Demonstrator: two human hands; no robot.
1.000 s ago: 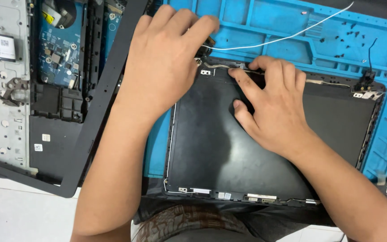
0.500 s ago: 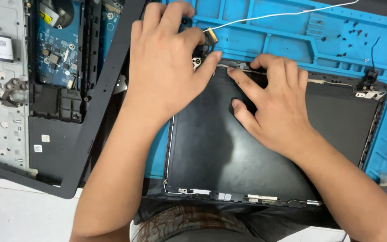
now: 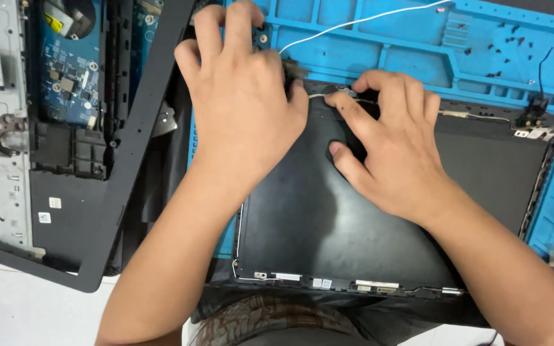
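Black display back cover (image 3: 354,230) lies flat under both my palms on the blue work mat (image 3: 482,57). My right hand (image 3: 399,160) pinches the thin cable (image 3: 328,95) at the cover's far edge; my left hand (image 3: 238,109), fingers spread, presses beside it to steady the corner. The opened laptop base (image 3: 52,128) sits further left.

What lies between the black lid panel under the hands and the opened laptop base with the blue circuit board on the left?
In the head view, a loose black bezel frame lies slanted between the lid panel and the laptop base, over the blue mat edge.

bare forearms, no sleeves; patterned brown garment (image 3: 251,320) at lap.
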